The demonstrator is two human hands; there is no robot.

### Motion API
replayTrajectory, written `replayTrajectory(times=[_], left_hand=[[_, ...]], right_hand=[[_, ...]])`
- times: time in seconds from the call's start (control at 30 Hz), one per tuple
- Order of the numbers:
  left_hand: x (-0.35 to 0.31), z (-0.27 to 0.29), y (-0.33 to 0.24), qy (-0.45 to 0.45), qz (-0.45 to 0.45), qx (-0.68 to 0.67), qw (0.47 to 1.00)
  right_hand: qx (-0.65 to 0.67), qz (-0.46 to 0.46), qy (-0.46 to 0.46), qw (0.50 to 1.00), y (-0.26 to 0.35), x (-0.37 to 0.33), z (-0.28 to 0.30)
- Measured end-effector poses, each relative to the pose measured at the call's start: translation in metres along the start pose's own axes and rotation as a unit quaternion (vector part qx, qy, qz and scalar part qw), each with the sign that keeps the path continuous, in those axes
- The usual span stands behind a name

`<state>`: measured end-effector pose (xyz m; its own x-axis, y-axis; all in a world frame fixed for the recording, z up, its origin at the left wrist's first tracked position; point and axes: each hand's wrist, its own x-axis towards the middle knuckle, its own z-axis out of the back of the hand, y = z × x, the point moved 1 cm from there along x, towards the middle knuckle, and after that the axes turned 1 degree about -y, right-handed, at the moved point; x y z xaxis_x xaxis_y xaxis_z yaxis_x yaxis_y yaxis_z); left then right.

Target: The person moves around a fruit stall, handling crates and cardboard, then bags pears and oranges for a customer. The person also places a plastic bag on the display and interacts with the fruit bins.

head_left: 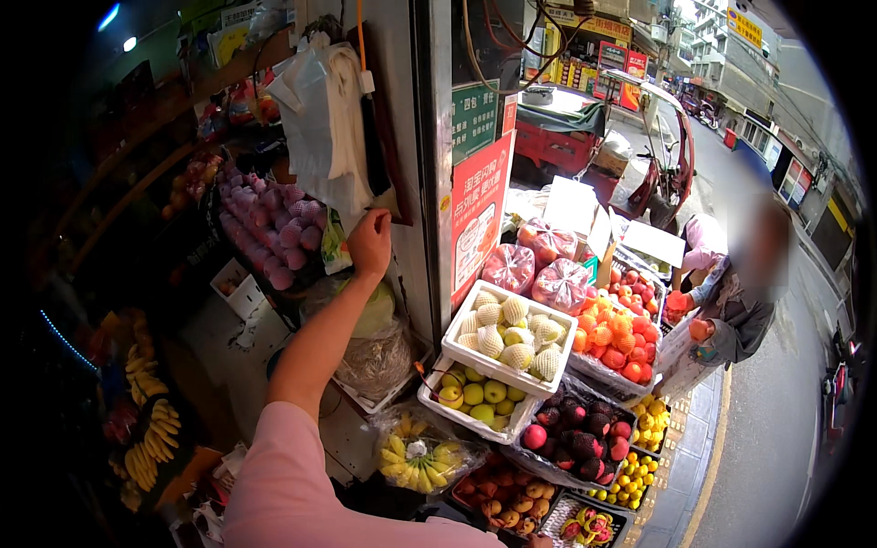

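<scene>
My left arm reaches up in a pink sleeve to a bunch of thin white plastic bags point(333, 119) hanging by the doorway post. My left hand point(370, 243) is closed at their lower edge, fingers curled against a plastic bag; the fingertips are partly hidden. Only a sliver of my right hand point(539, 542) shows at the bottom edge, next to a black crate of yellow-red fruit point(586, 527); its fingers are out of sight. Close behind the left hand lie a green-and-yellow packet point(335, 245) and pink-netted fruit point(274, 224).
To the right stand crates of netted pale fruit point(512, 333), green apples point(475, 395), dark red fruit point(585, 434) and oranges point(612, 333). A person point(740, 301) beside them holds fruit. A metal doorpost point(420, 183) stands close by; bananas point(153, 438) hang left.
</scene>
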<state>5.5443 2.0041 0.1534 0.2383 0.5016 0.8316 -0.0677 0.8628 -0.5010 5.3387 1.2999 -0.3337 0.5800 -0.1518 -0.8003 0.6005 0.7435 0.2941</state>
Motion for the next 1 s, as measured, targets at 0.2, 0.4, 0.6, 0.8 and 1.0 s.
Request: replayTrajectory(times=[0.2, 0.4, 0.6, 0.8, 1.0], left_hand=[[0.053, 0.030, 0.018, -0.139, 0.020, 0.023, 0.990], [0.093, 0.056, 0.022, -0.224, -0.118, 0.121, 0.960], [0.105, 0.066, 0.043, -0.117, -0.095, 0.132, 0.980], [0.087, 0.046, 0.054, 0.007, -0.058, 0.130, 0.990], [0.081, 0.026, 0.091, 0.114, -0.049, 0.266, 0.956]], right_hand=[[0.060, -0.022, -0.004, 0.998, 0.018, 0.012, -0.001], [0.124, -0.037, -0.006, 0.992, 0.010, 0.007, -0.007], [0.225, -0.045, -0.017, 0.973, -0.021, 0.006, -0.028], [0.323, -0.032, -0.047, 0.945, -0.067, 0.035, -0.055], [0.184, 0.031, -0.125, 0.975, -0.079, 0.035, -0.067]])
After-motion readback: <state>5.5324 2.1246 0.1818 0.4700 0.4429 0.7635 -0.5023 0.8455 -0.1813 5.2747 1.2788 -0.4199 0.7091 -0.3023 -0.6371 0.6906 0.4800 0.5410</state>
